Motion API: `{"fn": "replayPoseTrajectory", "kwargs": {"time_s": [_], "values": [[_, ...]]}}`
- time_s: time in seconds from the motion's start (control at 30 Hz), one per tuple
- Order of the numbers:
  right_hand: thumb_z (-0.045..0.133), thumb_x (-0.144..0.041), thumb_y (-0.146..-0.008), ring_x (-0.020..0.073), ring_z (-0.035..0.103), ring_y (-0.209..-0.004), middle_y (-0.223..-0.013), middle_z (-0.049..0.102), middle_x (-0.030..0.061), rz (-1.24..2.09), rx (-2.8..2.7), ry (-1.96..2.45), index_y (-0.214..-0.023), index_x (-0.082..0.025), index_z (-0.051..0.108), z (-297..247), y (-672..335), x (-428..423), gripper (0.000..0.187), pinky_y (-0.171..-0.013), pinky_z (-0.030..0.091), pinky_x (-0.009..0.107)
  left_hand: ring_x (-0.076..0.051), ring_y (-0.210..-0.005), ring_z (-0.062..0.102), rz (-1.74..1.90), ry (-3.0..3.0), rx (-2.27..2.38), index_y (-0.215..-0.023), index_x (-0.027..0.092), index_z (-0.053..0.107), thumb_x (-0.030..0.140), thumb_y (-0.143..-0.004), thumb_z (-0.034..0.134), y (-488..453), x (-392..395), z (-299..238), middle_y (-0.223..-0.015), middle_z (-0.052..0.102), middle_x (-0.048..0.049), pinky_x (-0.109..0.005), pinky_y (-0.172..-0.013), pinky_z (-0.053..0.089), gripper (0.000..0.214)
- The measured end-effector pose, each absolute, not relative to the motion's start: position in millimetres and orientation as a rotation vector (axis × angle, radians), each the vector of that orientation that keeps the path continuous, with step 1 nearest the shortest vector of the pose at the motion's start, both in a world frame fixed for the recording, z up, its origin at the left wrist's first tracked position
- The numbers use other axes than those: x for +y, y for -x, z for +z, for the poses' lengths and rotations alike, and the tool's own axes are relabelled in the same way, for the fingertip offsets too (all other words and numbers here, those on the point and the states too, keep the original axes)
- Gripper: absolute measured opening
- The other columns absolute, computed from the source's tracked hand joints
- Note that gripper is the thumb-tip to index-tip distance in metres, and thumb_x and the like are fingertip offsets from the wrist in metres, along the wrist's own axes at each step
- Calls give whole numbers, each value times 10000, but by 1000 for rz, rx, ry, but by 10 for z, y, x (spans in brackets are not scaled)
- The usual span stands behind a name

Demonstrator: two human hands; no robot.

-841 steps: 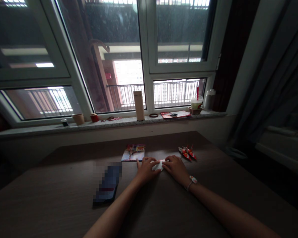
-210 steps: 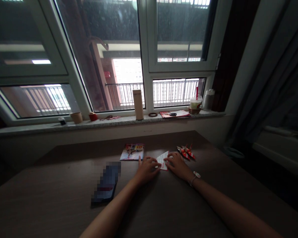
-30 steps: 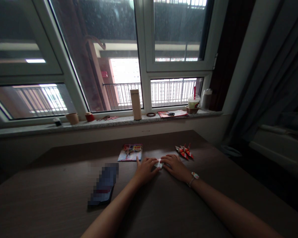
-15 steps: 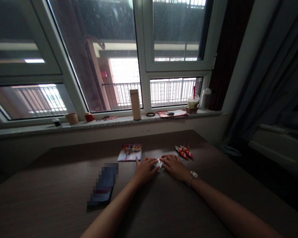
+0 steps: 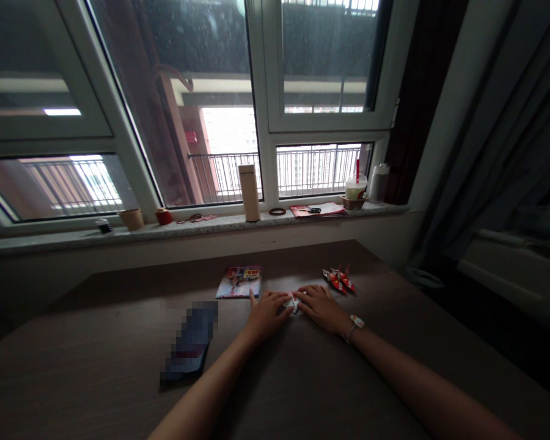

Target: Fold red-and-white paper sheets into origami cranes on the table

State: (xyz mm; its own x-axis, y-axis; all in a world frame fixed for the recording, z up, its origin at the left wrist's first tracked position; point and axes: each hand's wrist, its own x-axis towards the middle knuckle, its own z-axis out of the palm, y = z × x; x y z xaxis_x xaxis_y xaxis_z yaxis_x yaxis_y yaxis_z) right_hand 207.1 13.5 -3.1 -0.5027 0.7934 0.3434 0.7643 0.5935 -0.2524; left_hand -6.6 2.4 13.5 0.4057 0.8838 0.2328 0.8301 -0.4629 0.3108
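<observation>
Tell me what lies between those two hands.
A small piece of folded paper, white with touches of red, lies between the left hand and the right hand, both touching it. The head view shows this.

The left hand (image 5: 268, 313) and right hand (image 5: 319, 307) rest on the dark surface (image 5: 119, 330), their fingers on a small white-and-red folded paper (image 5: 294, 303) between them. A bracelet (image 5: 356, 321) circles the right wrist. Past the left hand lies a booklet (image 5: 239, 282); nearer, a pixelated dark blue thing (image 5: 193, 342). Red folded shapes (image 5: 339, 282) lie beyond the right hand. On the sill (image 5: 211, 227) stand a tan flask (image 5: 249, 192), a drink (image 5: 355, 188) and a grey bottle (image 5: 378, 183); scissors (image 5: 314, 210) lie on papers (image 5: 333, 209).
</observation>
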Motion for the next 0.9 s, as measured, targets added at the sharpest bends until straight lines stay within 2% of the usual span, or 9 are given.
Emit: {"fn": "replayPoseTrajectory", "kwargs": {"time_s": [0.1, 0.23, 0.47, 0.67, 0.9], "values": [[357, -417, -1017, 237, 494, -1232, -1294, 608, 70, 127, -2375, 1233, -1315, -283, 548, -10, -2072, 121, 379, -1113, 282, 520, -260, -1248, 514, 567, -2507, 1533, -1253, 385, 624, 510, -949, 462, 66, 21, 141, -1338, 635, -1, -660, -1170, 32, 367], [356, -389, -1020, 222, 503, -1234, -1282, 617, 58, 128, -2380, 1212, -1258, -295, 588, 17, -2073, 95, 345, -1125, 260, 543, -256, -1251, 514, 550, -2497, 1539, -1259, 380, 622, 503, -950, 469, 62, 18, 152, -1347, 630, -5, -663, -1167, 26, 366], [388, -376, -1011, 241, 465, -1285, -1353, 573, 46, 90, -2396, 1244, -1328, -367, 542, 16, -2067, 90, 352, -1117, 261, 572, -266, -1262, 513, 567, -2478, 1526, -1270, 398, 609, 509, -949, 471, 61, 8, 166, -1349, 630, 2, -714, -1136, -25, 367], [369, -409, -1014, 241, 443, -1294, -1358, 563, 39, 65, -2413, 1285, -1344, -386, 528, 25, -2052, 86, 367, -1115, 261, 545, -266, -1259, 519, 565, -2447, 1539, -1259, 389, 620, 505, -956, 457, 59, 4, 177, -1347, 632, 2, -734, -1117, -50, 363], [357, -430, -1014, 251, 441, -1283, -1332, 573, 33, 14, -2396, 1345, -1336, -400, 537, 73, -2031, 48, 370, -1099, 276, 513, -263, -1265, 520, 533, -2464, 1566, -1256, 394, 625, 504, -960, 440, 57, -8, 193, -1355, 626, 8, -687, -1157, 10, 366]]}}
